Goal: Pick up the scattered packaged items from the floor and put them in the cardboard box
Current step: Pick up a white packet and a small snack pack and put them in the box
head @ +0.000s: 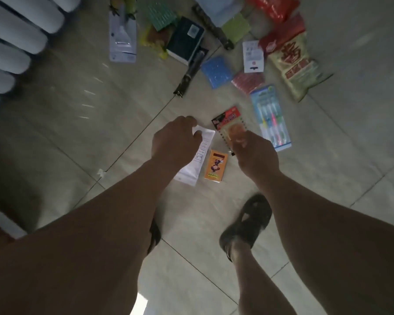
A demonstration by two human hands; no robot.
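Observation:
Packaged items lie scattered on the tiled floor. My left hand (178,140) reaches down with its fingers curled over the top end of a white paper packet (203,153) that lies flat. My right hand (256,153) is at the lower end of a red and orange carded pack (229,123); its fingertips are blurred, so the hold is unclear. A small orange packet (215,165) lies between the hands. A blue toothbrush pack (271,117) is just right of the carded pack. No cardboard box is in view.
Further off lie a blue sponge pack (216,71), a red pack (248,81), a large snack bag (298,64), a white card (253,56), a dark box (185,39) and several more packs. White rounded bars (14,42) stand at the left. My sandalled foot (248,221) is below the hands.

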